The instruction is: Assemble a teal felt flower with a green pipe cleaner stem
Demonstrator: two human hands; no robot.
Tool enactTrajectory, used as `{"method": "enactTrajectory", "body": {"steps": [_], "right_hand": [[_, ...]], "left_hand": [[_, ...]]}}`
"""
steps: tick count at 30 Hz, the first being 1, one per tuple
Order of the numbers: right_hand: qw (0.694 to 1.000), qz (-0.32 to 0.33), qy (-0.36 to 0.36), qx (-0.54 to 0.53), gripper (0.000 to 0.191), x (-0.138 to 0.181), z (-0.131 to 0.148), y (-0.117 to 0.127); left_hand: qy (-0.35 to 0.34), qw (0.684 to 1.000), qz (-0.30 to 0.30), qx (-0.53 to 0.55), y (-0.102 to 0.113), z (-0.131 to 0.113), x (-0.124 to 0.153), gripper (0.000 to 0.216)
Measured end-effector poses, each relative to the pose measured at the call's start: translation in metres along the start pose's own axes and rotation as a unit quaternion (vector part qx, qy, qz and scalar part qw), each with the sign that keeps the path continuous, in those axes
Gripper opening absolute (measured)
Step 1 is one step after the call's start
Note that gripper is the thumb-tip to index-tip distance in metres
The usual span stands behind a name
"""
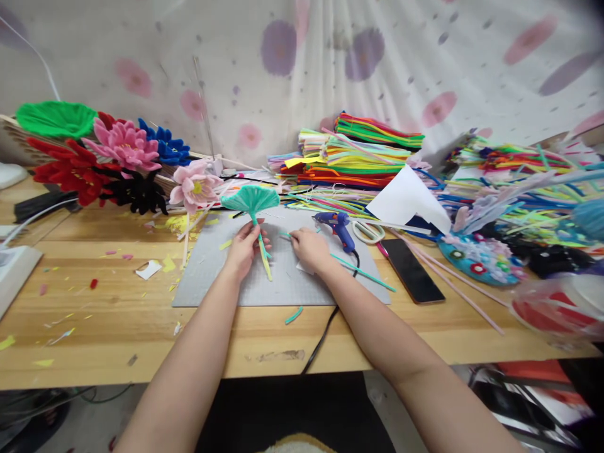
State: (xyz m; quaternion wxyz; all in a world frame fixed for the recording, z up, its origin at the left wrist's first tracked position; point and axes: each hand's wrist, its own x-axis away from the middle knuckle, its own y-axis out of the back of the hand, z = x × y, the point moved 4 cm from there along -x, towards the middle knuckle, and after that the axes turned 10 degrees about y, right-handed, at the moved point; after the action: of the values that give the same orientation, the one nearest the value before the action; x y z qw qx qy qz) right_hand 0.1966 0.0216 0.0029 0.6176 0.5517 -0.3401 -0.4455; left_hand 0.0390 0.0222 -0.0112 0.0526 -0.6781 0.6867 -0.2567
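Observation:
My left hand (242, 250) is closed around the stem of a teal pipe-cleaner leaf (252, 199), which stands nearly upright with its fan-shaped top above my fingers. The lower stem is teal and pale yellow, with short teal ends sticking out. My right hand (309, 247) is pinched on a teal pipe cleaner (365, 274); one end shows left of the fingertips, and a long length shows right of the wrist. Both hands are over the grey mat (202, 277). A blue glue gun (337, 228) lies just right of my right hand.
White-handled scissors (369, 231) and a black phone (415, 270) lie right of the glue gun. Pipe-cleaner bundles (358, 154) are stacked behind. Finished flowers (125, 146) stand back left. A black cord (323, 340) crosses the table's front edge. Scraps litter the left side.

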Motion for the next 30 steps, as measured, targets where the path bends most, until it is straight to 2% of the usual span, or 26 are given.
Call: {"method": "enactTrajectory", "body": {"steps": [5,9,11,13,14,15,16,18,20,24,27,30], "right_hand": [[0.999,-0.037,0.011,-0.028,0.032,0.004,-0.004,0.01],[0.996,-0.036,0.0,-0.083,0.029,0.012,-0.017,0.033],[0.994,0.009,0.006,-0.106,0.027,0.021,-0.028,0.047],[0.988,0.098,-0.003,-0.117,0.029,0.033,-0.043,0.056],[0.979,0.161,-0.021,-0.123,0.034,0.04,-0.053,0.057],[0.974,0.194,-0.047,-0.109,0.039,0.046,-0.063,0.06],[0.974,0.196,-0.078,-0.078,0.043,0.051,-0.075,0.063],[0.978,0.155,-0.135,-0.015,0.048,0.054,-0.097,0.066],[0.983,0.093,-0.156,0.002,0.052,0.051,-0.109,0.062],[0.986,0.024,-0.118,-0.118,0.047,0.034,-0.11,0.032],[0.97,-0.043,-0.165,-0.176,0.045,0.028,-0.107,0.016],[0.957,-0.109,-0.195,-0.186,0.046,0.027,-0.107,0.011]], "left_hand": [[0.0,1.0,0.002,0.005,0.002,0.0,-0.003,0.031],[-0.027,0.999,-0.021,-0.032,0.006,0.0,-0.007,0.031],[-0.033,0.998,-0.029,-0.042,0.007,0.0,-0.01,0.031],[-0.038,0.998,-0.036,-0.048,0.007,0.001,-0.013,0.031],[-0.04,0.997,-0.04,-0.051,0.007,0.002,-0.014,0.03],[-0.042,0.997,-0.043,-0.054,0.007,0.002,-0.014,0.03],[-0.045,0.996,-0.045,-0.058,0.007,0.002,-0.015,0.029],[-0.051,0.996,-0.039,-0.066,0.006,0.001,-0.016,0.028],[-0.055,0.996,-0.028,-0.07,0.006,0.001,-0.016,0.029],[-0.05,0.996,-0.012,-0.071,0.007,0.001,-0.016,0.03],[-0.048,0.996,-0.005,-0.072,0.006,0.002,-0.017,0.03],[-0.045,0.996,-0.001,-0.077,0.005,0.002,-0.018,0.029]]}}
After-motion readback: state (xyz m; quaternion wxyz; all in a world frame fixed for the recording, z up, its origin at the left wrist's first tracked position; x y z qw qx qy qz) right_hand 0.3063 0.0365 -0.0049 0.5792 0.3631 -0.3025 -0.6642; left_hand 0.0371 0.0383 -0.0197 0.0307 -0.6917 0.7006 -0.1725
